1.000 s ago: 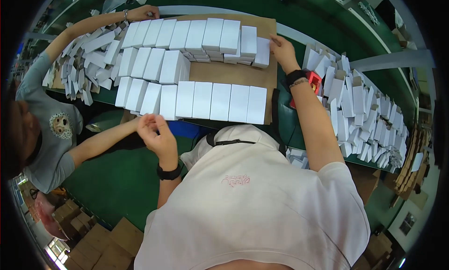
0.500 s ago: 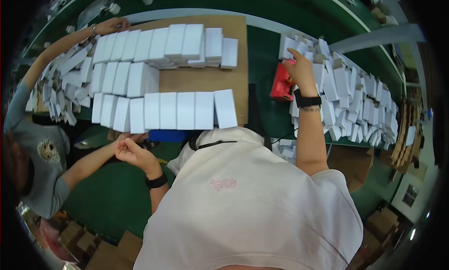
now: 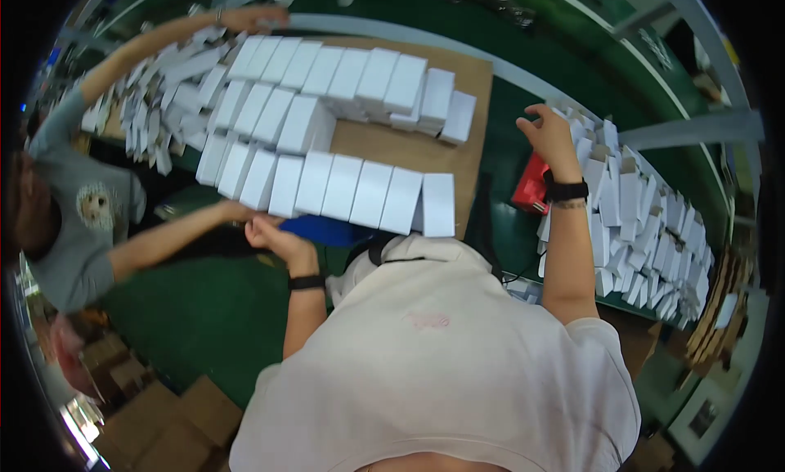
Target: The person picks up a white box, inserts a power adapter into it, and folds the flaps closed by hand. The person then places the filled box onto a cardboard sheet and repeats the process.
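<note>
At the far left a co-worker in a grey shirt reaches an arm [image 3: 155,42] over a loose heap of flat white cartons [image 3: 155,112]. The left hand [image 3: 274,236] rests at the near edge of the front row of white boxes [image 3: 343,190] on the cardboard sheet [image 3: 392,145], fingers curled, touching a blue thing [image 3: 327,231]; whether it grips anything I cannot tell. The right hand [image 3: 549,135] hangs half open and empty above the stacked unfolded cartons [image 3: 630,202], beside a red tool [image 3: 531,186] on the green desk [image 3: 204,308]. This looks like a fetching step: the next move calls for pinching one flat carton.
</note>
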### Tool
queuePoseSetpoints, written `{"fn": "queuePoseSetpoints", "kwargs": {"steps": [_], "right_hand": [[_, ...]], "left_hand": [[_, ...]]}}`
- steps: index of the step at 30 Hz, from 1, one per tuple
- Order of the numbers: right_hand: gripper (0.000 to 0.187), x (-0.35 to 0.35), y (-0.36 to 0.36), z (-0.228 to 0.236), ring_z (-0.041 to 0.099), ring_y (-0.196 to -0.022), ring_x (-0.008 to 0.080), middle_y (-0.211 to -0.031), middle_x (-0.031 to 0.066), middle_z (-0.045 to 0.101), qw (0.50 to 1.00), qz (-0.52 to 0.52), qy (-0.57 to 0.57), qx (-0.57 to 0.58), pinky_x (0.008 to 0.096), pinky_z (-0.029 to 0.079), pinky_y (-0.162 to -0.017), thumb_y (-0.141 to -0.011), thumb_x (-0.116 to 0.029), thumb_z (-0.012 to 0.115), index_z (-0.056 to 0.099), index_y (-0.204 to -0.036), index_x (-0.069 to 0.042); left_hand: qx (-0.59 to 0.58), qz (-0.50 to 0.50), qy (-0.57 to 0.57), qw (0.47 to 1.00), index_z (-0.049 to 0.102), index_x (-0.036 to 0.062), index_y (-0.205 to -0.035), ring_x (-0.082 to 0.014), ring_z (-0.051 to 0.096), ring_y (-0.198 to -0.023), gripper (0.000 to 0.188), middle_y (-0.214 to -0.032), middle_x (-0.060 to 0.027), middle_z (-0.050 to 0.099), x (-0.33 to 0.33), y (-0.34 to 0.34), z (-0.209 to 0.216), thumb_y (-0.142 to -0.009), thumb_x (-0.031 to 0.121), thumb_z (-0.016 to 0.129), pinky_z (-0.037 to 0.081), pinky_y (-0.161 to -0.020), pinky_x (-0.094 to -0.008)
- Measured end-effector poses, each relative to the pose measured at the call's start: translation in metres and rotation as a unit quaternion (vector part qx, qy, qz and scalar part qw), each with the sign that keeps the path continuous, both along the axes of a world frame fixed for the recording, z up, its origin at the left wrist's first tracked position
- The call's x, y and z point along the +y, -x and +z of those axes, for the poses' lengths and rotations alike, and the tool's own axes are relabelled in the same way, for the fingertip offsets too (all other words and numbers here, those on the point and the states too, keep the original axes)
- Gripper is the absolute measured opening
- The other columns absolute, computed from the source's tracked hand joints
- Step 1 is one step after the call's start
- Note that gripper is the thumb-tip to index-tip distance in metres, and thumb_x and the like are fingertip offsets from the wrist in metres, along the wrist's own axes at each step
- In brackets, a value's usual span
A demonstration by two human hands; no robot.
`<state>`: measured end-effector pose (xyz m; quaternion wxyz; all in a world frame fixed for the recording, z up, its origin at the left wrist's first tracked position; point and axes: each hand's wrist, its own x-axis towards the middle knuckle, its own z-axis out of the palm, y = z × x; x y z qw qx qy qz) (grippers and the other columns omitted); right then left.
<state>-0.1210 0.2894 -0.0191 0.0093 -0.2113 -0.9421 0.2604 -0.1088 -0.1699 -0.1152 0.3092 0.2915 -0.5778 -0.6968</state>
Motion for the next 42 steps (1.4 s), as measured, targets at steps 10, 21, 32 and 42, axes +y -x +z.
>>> {"fn": "queuePoseSetpoints", "kwargs": {"steps": [10,21,32,42], "right_hand": [[0.049,-0.097,-0.069,-0.038,0.058,-0.083,0.0344,-0.091,0.0239,0.059,0.977,0.116,0.148,-0.101,0.0373,0.045,-0.073,-0.078,-0.014,0.059,0.041,-0.124,-0.006],[0.051,-0.126,-0.108,-0.064,0.062,-0.077,0.0256,-0.102,0.0242,0.058,0.926,0.157,0.328,-0.098,0.0321,0.047,-0.068,-0.080,-0.004,0.048,0.033,-0.129,-0.003],[0.053,-0.157,-0.092,-0.048,0.058,-0.092,0.0202,-0.113,0.0132,0.053,0.821,-0.019,0.552,-0.142,0.0290,0.049,-0.076,-0.086,0.001,0.040,0.024,-0.135,-0.009],[0.064,-0.126,-0.095,-0.051,0.059,-0.087,0.0146,-0.110,0.0109,0.055,0.803,-0.028,0.578,-0.143,0.0234,0.049,-0.065,-0.084,-0.002,0.045,0.014,-0.140,-0.010]], "left_hand": [[-0.100,-0.029,-0.196,0.975,0.027,0.0056,-0.132,-0.0203,0.029,-0.123,0.056,-0.137,-0.0067,0.031,0.013,-0.002,-0.041,-0.092,0.044,0.035,0.022,-0.101,-0.0316],[-0.080,-0.026,-0.220,0.972,0.041,0.0058,-0.126,-0.0190,0.039,-0.118,0.054,-0.129,-0.0048,0.043,0.035,0.015,-0.030,-0.092,0.046,0.033,0.029,-0.097,-0.0277],[-0.085,-0.039,-0.266,0.959,0.035,0.0036,-0.131,-0.0204,0.039,-0.117,0.060,-0.132,-0.0040,0.039,0.048,0.019,-0.010,-0.092,0.049,0.030,0.028,-0.097,-0.0276],[-0.057,-0.032,-0.227,0.972,0.034,0.0015,-0.130,-0.0198,0.036,-0.119,0.057,-0.133,-0.0065,0.036,0.030,0.007,-0.025,-0.093,0.044,0.030,0.026,-0.099,-0.0299]]}}
